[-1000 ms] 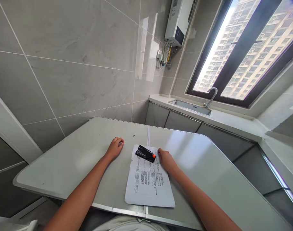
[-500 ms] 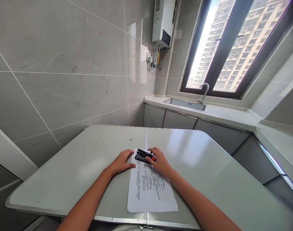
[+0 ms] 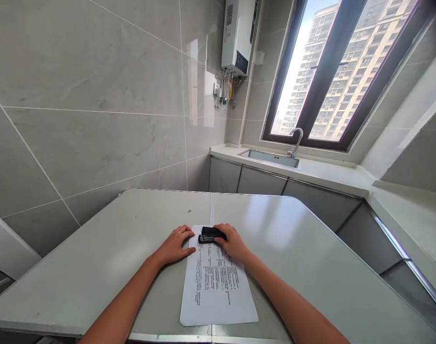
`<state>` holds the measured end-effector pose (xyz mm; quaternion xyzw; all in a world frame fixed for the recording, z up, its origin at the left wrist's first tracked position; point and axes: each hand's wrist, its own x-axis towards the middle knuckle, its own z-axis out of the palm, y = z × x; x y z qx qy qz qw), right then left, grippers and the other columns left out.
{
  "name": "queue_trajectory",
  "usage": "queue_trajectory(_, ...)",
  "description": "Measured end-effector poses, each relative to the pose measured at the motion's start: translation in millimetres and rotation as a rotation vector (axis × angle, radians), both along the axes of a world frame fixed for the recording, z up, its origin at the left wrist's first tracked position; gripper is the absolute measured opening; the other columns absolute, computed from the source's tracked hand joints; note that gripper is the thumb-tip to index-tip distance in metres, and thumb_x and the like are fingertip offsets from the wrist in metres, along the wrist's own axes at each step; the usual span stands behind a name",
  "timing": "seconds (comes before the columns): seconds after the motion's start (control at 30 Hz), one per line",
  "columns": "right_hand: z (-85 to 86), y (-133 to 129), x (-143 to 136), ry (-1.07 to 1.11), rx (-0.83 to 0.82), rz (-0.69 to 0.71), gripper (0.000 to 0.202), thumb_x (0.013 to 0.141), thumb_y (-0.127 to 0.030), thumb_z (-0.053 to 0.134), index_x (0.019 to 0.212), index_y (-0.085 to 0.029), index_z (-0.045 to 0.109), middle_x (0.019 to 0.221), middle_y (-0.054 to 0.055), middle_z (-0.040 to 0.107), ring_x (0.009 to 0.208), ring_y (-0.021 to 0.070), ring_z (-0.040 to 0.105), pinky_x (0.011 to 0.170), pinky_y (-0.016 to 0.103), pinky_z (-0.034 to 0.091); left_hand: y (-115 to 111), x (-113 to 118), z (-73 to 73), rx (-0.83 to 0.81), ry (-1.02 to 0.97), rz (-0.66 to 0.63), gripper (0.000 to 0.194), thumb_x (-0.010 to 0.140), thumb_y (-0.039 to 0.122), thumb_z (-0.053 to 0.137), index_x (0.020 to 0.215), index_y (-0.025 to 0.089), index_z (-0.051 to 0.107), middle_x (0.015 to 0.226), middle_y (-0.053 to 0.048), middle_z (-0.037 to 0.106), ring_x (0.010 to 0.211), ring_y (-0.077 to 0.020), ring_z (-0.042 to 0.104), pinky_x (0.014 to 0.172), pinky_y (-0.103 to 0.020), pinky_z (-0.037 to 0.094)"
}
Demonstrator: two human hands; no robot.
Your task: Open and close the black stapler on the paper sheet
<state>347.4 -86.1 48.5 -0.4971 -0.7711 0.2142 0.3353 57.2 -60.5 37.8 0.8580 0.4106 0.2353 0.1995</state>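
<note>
A black stapler (image 3: 208, 237) lies across the far part of a printed sheet of paper (image 3: 218, 301), its jaw end pointing left and its top arm slightly raised. My right hand (image 3: 232, 241) is wrapped round the stapler's right end, hiding that part of it. At the paper's left edge, my left hand (image 3: 175, 246) rests with thumb and fingers apart, the tips touching the sheet's margin. Whether there is more than one sheet cannot be made out.
The pale table (image 3: 304, 267) has a metal seam down its middle. Tiny dark bits (image 3: 189, 210) lie beyond the paper. A counter with a sink (image 3: 271, 157) and faucet (image 3: 296, 142) stands at the back right, under a window.
The stapler has turned so that it lies more nearly level across the page, and its red part is now hidden by my right hand. The left hand keeps its place at the paper's edge.
</note>
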Motion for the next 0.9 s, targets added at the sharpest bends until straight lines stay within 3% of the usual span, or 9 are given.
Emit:
queue_trajectory(0.13, -1.0, 1.1, -0.1, 0.023, -0.047, 0.004, 0.035, 0.091, -0.02, 0.064, 0.125, -0.026, 0.067, 0.116, 0.006, 0.071, 0.112, 0.0246, 0.059, 0.102, 0.04, 0.042, -2.7, 5.7, 4.4, 0.012, 0.0, -0.002, 0.036, 0.088, 0.043, 0.07, 0.12, 0.027, 0.068, 0.133, -0.009, 0.06, 0.121, -0.0299, 0.059, 0.108, -0.046, 0.047)
queue_trajectory(0.23, -0.1, 1.5, 4.7, 0.055, -0.002, -0.029, 0.042, 0.085, -0.025, 0.072, 0.126, -0.027, 0.066, 0.119, 0.006, 0.069, 0.113, 0.0242, 0.059, 0.1, 0.039, 0.045, -3.1, 14.5, 3.6, -0.016, -0.09, -0.014, 0.037, 0.092, 0.04, 0.066, 0.126, 0.027, 0.065, 0.138, -0.009, 0.06, 0.125, -0.0285, 0.058, 0.11, -0.044, 0.045)
queue_trajectory(0.3, 2.7, 1.8, 12.6, 0.066, 0.053, -0.117, 0.036, 0.081, -0.031, 0.077, 0.116, -0.025, 0.068, 0.113, 0.005, 0.07, 0.107, 0.0241, 0.06, 0.095, 0.038, 0.047, -2.6, 20.5, 0.6, -0.052, -0.147, -0.016, 0.041, 0.093, 0.039, 0.065, 0.132, 0.027, 0.063, 0.137, -0.009, 0.063, 0.124, -0.0277, 0.06, 0.108, -0.043, 0.047)
queue_trajectory(0.4, 7.5, 2.3, 27.9, 0.068, 0.098, -0.212, 0.014, 0.086, -0.037, 0.073, 0.085, -0.023, 0.071, 0.089, 0.003, 0.071, 0.087, 0.0213, 0.062, 0.086, 0.035, 0.048, -0.9, 26.7, -5.2, -0.042, -0.138, -0.03, 0.034, 0.094, 0.037, 0.063, 0.126, 0.029, 0.068, 0.13, -0.008, 0.067, 0.119, -0.0275, 0.063, 0.106, -0.043, 0.048)
queue_trajectory(0.53, 7.3, 4.2, 40.6, 0.109, 0.047, -0.125, 0.023, 0.09, -0.038, 0.065, 0.075, -0.023, 0.075, 0.084, 0.004, 0.073, 0.07, 0.0174, 0.061, 0.073, 0.032, 0.049, 1.6, 29.8, -9.7, -0.002, -0.122, -0.02, 0.025, 0.093, 0.033, 0.063, 0.115, 0.029, 0.074, 0.123, -0.007, 0.07, 0.112, -0.0272, 0.065, 0.102, -0.044, 0.049)
queue_trajectory(0.73, 2.6, 8.0, 37.6, 0.181, 0.031, -0.156, 0.023, 0.086, -0.036, 0.065, 0.072, -0.022, 0.077, 0.085, 0.006, 0.075, 0.071, 0.0179, 0.063, 0.07, 0.031, 0.049, 2.9, 31.3, -9.7, -0.017, -0.169, -0.015, 0.021, 0.089, 0.033, 0.067, 0.108, 0.028, 0.076, 0.117, -0.007, 0.072, 0.109, -0.0277, 0.066, 0.099, -0.043, 0.051)
queue_trajectory(0.9, 2.5, 11.5, 39.1, 0.208, -0.042, -0.149, 0.028, 0.081, -0.036, 0.068, 0.058, -0.02, 0.066, 0.085, 0.007, 0.074, 0.074, 0.0186, 0.063, 0.073, 0.032, 0.048, 2.7, 31.6, -9.2, -0.034, -0.179, 0.0, 0.024, 0.088, 0.033, 0.068, 0.109, 0.027, 0.076, 0.117, -0.008, 0.072, 0.109, -0.0276, 0.066, 0.098, -0.043, 0.051)
